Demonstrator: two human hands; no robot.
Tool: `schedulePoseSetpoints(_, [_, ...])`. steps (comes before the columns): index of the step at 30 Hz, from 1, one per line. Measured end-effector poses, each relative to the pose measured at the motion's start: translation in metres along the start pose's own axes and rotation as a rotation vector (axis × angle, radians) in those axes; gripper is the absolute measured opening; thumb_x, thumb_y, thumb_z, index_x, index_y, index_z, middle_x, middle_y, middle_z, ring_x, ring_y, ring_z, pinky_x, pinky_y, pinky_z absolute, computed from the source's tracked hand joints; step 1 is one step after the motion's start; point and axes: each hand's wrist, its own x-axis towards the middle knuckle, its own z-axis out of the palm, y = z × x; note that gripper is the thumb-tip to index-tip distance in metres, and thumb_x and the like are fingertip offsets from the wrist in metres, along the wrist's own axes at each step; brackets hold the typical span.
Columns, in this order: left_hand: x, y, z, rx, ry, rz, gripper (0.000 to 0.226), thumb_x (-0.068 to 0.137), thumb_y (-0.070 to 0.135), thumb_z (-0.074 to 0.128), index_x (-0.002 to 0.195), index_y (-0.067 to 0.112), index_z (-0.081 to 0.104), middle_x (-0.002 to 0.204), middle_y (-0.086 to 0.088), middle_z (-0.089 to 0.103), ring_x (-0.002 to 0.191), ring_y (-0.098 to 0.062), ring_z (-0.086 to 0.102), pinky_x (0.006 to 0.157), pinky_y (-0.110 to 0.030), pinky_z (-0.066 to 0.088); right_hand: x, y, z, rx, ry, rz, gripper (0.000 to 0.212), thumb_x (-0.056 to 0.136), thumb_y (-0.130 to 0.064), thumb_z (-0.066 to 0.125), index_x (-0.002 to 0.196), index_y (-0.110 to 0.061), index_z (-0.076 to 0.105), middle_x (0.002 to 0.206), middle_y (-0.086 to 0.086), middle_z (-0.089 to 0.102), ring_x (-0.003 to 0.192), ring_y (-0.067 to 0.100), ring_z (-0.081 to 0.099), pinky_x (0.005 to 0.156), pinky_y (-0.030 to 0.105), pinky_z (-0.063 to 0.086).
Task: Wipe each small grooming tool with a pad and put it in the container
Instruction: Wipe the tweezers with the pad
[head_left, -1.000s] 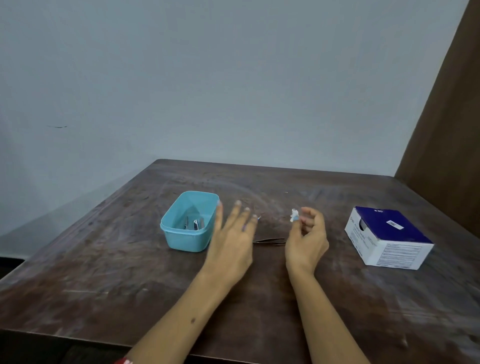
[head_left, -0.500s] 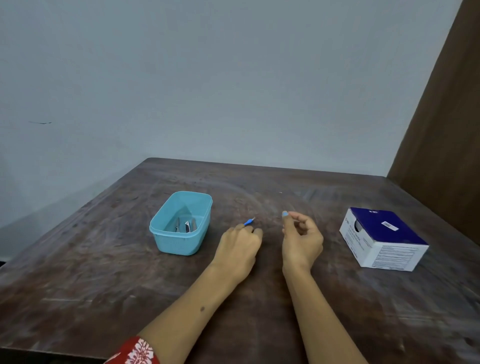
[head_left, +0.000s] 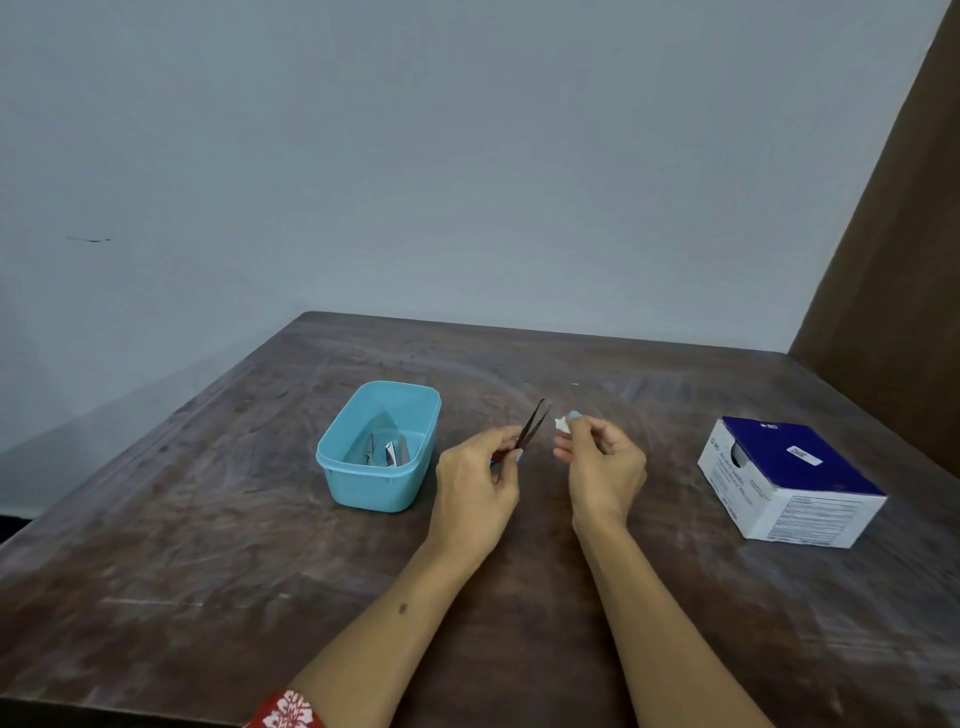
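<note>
Head view, looking forward and down across a worn dark wooden table (head_left: 208, 545) set against a pale grey-blue wall (head_left: 415, 156). Left hand (head_left: 480, 480), just left of picture centre, has its fingers curled, thumb and forefinger pinching the lower end of dark tweezers (head_left: 532, 428); the tweezers are raised off the table and slant toward 1 o'clock, tips uppermost. Right hand (head_left: 602, 467), at 3 o'clock of the left hand and apart from it, has its fingers curled, with a small white pad (head_left: 561, 423) pinched at the fingertips. The pad lies at 3 o'clock of the tweezer tips, near them but not touching. At 9 o'clock of the left hand stands an open light-blue container (head_left: 374, 488), rectangular with rounded corners; several small metal tools (head_left: 384, 452) lie on its floor, too small to tell apart. At 3 o'clock of the right hand, well apart from it, sits a white box with a dark blue top (head_left: 789, 480), printed text on its near side. A brown panel (head_left: 893, 260) rises at 2 o'clock beyond the table. A red patterned sleeve (head_left: 285, 712) shows at 6 o'clock on the left arm.
</note>
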Motion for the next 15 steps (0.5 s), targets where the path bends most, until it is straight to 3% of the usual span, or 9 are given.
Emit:
schedulePoseSetpoints(4, [0.002, -0.002, 0.001, -0.018, 0.017, -0.042, 0.028, 0.081, 0.001, 0.065, 0.108, 0.009, 0.069, 0.099, -0.004, 0.073, 0.086, 0.0, 0.061, 0.076, 0.003, 0.041, -0.001, 0.001, -0.004, 0.039, -0.044, 0.014, 0.006, 0.083, -0.01, 0.067, 0.079, -0.011, 0.071, 0.069, 0.004, 0.071, 0.063, 0.014, 0.069, 0.056, 0.025, 0.056])
schedulePoseSetpoints(9, [0.004, -0.005, 0.001, -0.056, 0.022, -0.13, 0.027, 0.081, 0.0, 0.064, 0.106, 0.008, 0.069, 0.096, -0.003, 0.073, 0.081, 0.002, 0.06, 0.071, 0.005, 0.041, -0.006, -0.001, -0.005, 0.031, -0.139, -0.021, 0.016, 0.084, 0.0, 0.066, 0.084, -0.017, 0.066, 0.074, 0.004, 0.071, 0.065, 0.012, 0.069, 0.058, 0.021, 0.056])
schedulePoseSetpoints(15, [0.002, -0.004, 0.0, -0.138, -0.019, -0.174, 0.025, 0.081, 0.0, 0.064, 0.1, 0.016, 0.063, 0.085, 0.006, 0.07, 0.073, 0.012, 0.06, 0.067, 0.002, 0.043, -0.011, -0.002, -0.004, 0.008, -0.215, 0.01, 0.02, 0.08, 0.002, 0.066, 0.079, -0.016, 0.073, 0.073, 0.001, 0.072, 0.067, 0.012, 0.071, 0.066, 0.02, 0.056])
